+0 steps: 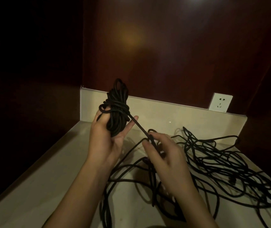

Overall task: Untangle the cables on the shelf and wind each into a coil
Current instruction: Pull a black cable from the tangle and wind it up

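Black cable coil point(117, 109) stood upright in left hand point(106, 139), fingers spread, cupping bundle; right hand point(162, 155) pinched taut strand; cable looked light, limp, snag-prone, best held at wrapped waist; loose tangle point(217, 163) on shelf point(32, 186).
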Action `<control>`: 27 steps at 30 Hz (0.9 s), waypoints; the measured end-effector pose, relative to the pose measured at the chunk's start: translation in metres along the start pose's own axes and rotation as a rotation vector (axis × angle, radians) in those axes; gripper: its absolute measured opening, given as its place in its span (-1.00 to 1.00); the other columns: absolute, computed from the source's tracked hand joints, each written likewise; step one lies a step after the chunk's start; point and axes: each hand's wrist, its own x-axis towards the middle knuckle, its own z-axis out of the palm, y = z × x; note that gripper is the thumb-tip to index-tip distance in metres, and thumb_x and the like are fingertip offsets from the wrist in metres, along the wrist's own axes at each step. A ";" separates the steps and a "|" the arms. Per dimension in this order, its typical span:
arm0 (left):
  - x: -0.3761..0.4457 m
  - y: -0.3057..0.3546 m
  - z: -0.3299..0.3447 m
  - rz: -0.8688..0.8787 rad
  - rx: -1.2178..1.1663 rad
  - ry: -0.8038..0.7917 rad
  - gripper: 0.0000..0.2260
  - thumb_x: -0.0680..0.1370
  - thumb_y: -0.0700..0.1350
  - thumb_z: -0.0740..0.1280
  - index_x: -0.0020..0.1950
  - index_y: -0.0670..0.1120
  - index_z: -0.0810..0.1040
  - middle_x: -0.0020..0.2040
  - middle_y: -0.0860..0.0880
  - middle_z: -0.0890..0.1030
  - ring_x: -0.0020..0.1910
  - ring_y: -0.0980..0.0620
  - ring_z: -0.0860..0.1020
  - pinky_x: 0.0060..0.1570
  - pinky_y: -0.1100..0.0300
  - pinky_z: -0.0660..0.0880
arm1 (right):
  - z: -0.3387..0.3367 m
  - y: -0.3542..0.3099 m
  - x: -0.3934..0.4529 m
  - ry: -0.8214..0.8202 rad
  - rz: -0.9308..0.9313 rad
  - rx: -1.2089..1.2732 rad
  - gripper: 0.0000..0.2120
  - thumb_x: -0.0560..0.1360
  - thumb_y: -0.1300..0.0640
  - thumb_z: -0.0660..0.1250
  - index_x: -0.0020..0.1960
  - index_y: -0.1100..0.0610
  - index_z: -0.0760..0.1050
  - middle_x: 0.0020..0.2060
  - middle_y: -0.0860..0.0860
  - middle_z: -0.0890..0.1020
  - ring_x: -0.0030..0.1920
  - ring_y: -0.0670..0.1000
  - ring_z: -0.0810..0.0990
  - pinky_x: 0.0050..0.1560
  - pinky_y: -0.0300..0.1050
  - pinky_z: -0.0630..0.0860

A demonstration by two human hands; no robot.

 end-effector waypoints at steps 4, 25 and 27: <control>-0.002 0.006 0.001 0.087 0.087 -0.020 -0.81 0.66 -0.25 0.19 0.15 -0.11 0.57 -0.03 -0.05 0.71 -0.13 0.08 0.69 -0.02 -0.03 0.65 | -0.009 -0.010 0.001 -0.128 0.157 0.268 -0.81 0.60 0.09 0.30 0.16 0.00 0.62 -0.05 -0.02 0.70 -0.07 0.03 0.69 0.03 -0.06 0.64; -0.031 0.043 0.027 0.081 0.088 -0.109 -0.85 0.59 -0.22 0.23 0.08 -0.12 0.57 -0.16 -0.05 0.72 -0.16 0.05 0.69 -0.16 0.09 0.63 | -0.024 -0.014 0.011 0.159 -0.217 -0.467 -0.61 0.55 0.31 0.18 0.23 -0.07 0.53 0.03 -0.13 0.52 -0.26 -0.14 0.49 -0.26 -0.28 0.51; -0.035 0.038 0.031 0.076 0.091 -0.141 -0.86 0.58 -0.21 0.24 0.06 -0.12 0.57 -0.18 -0.05 0.70 -0.18 0.05 0.67 -0.16 0.10 0.62 | -0.017 -0.012 0.016 0.130 -0.425 -0.771 -0.63 0.46 0.31 0.28 0.22 0.04 0.54 0.12 -0.04 0.47 -0.21 -0.08 0.51 -0.29 -0.18 0.56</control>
